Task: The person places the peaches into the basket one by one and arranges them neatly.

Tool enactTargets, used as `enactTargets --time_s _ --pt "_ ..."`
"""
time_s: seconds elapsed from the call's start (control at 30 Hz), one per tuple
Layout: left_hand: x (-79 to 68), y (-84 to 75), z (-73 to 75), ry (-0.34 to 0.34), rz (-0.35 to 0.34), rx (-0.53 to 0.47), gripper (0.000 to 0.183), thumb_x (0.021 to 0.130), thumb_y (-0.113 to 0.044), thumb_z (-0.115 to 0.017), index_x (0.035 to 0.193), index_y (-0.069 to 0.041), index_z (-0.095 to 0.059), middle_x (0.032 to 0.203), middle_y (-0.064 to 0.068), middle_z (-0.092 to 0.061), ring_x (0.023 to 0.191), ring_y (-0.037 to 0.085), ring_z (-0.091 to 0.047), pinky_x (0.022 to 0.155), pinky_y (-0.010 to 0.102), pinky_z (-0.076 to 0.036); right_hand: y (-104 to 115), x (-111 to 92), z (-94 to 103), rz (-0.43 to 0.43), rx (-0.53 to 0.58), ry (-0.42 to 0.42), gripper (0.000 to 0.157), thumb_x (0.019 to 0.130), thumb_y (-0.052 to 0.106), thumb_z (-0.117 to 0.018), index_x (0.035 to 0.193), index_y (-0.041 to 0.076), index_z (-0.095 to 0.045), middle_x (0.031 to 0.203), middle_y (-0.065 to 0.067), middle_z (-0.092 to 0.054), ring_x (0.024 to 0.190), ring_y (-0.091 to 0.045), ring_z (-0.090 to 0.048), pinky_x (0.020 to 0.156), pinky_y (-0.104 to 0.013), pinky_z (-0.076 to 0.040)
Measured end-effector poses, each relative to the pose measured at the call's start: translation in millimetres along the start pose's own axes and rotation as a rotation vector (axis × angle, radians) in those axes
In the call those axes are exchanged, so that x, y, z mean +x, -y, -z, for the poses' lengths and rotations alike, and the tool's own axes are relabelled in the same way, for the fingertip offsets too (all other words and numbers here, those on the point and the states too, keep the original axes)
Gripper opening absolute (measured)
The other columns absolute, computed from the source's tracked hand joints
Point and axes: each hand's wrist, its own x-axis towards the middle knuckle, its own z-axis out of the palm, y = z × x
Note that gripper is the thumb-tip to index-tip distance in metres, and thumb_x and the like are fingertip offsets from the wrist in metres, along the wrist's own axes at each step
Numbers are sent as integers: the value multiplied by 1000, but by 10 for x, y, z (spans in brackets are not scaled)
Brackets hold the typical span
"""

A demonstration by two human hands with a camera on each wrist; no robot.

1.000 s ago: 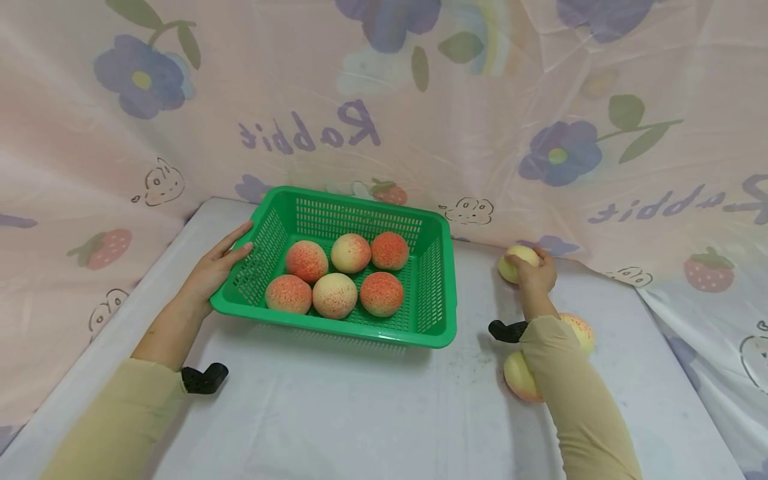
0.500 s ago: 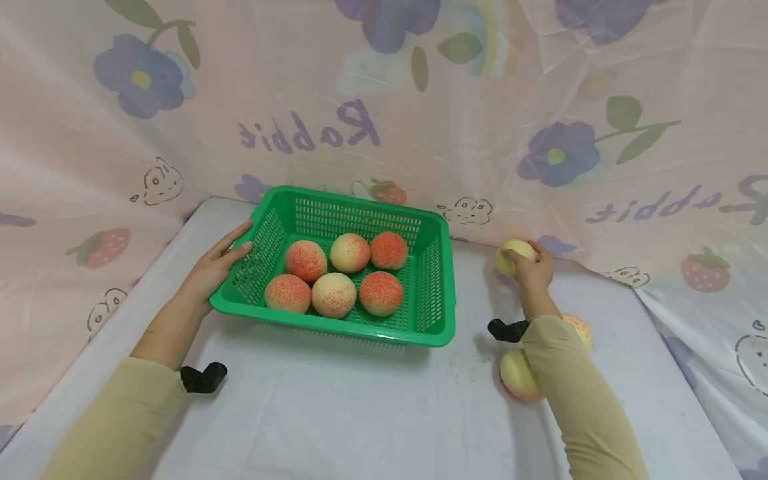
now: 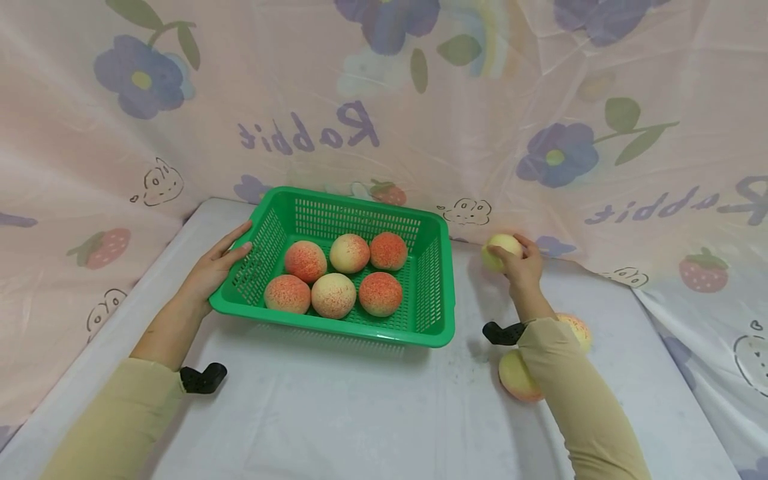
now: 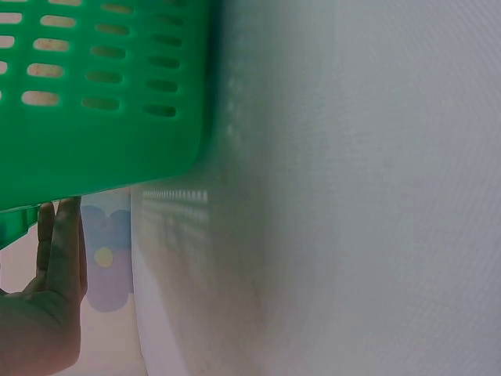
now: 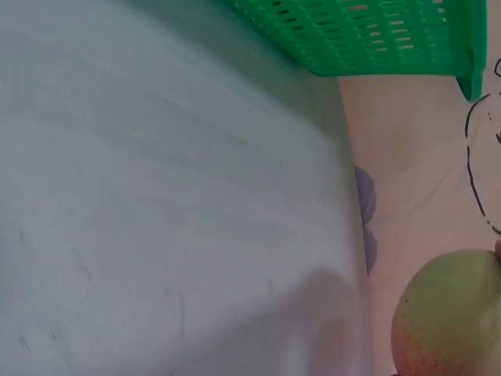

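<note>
A green plastic basket sits on the white-covered table with several red-and-yellow peaches inside. My left hand holds its left rim, the thumb over the edge and the other fingers along the outside. In the left wrist view these fingers look nearly straight. To the right of the basket, my right hand grips a pale yellow peach near the back of the table. That peach shows greenish with a reddish lower part in the right wrist view, where most of the hand is out of frame.
Two more peaches lie under and beside my right forearm, a yellow peach and a speckled peach, both partly hidden by the sleeve. A printed cloth hangs behind the table. Each wrist carries a black mount.
My right hand has moved slightly left and back, toward the basket, carrying the pale peach. The left hand and the basket have stayed in place.
</note>
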Motion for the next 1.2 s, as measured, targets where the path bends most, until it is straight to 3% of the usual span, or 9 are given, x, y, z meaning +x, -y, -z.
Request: enactTargets --time_s 0.4,0.7,1.2 --pt "11 6 3 -15 5 19 59 97 -37 -56 149 -41 -29 162 -3 -10 111 1 -46 80 11 -48 78 -106 -50 0 1 102 72 82 18 -75 145 22 -41 145 -7 -41 119 -18 -47 95 -32 -48" --pt "3 11 8 -13 1 36 59 97 -38 -55 149 -41 -28 162 -3 -8 112 2 -44 80 11 -48 200 -231 -116 72 -15 180 70 82 19 -75 144 18 -42 139 -8 -43 102 -11 -50 69 -16 -49" --pt "15 8 8 -7 5 20 59 97 -37 -55 149 -41 -28 162 -2 -10 111 2 -45 81 11 -48 367 -390 -220 140 -68 226 67 82 24 -76 142 21 -46 132 -7 -43 104 -15 -49 75 -18 -50"
